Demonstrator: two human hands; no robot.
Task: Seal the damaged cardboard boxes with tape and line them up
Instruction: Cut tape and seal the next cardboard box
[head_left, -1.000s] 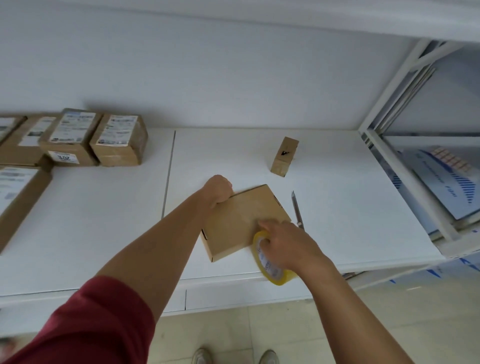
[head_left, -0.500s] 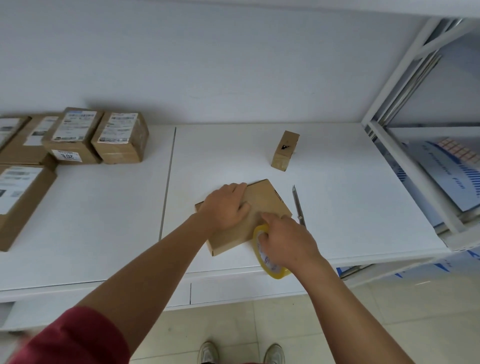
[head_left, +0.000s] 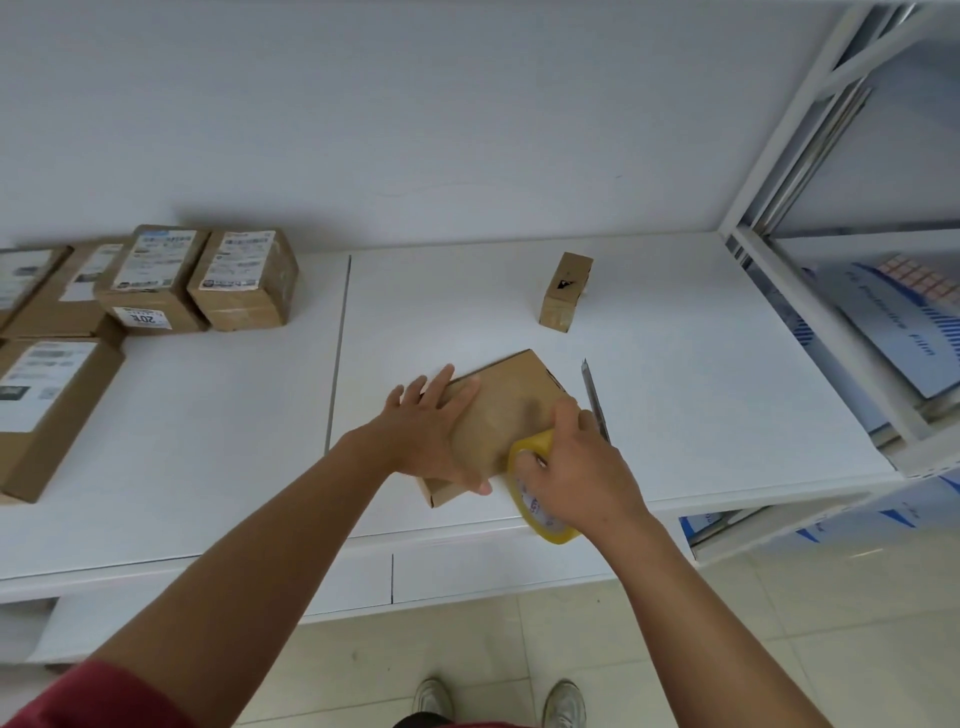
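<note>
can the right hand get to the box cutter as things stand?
Probably not right away: the right hand grips the tape roll. The box cutter lies uncovered just beside it.

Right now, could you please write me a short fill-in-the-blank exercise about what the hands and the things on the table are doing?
1. The left hand lies flat on the ____.
2. The right hand grips a roll of yellow ____.
3. The knife lies to the ____ of the flat box.
4. The small box stands ____ from the labelled boxes.

Missing words: box; tape; right; apart
</note>
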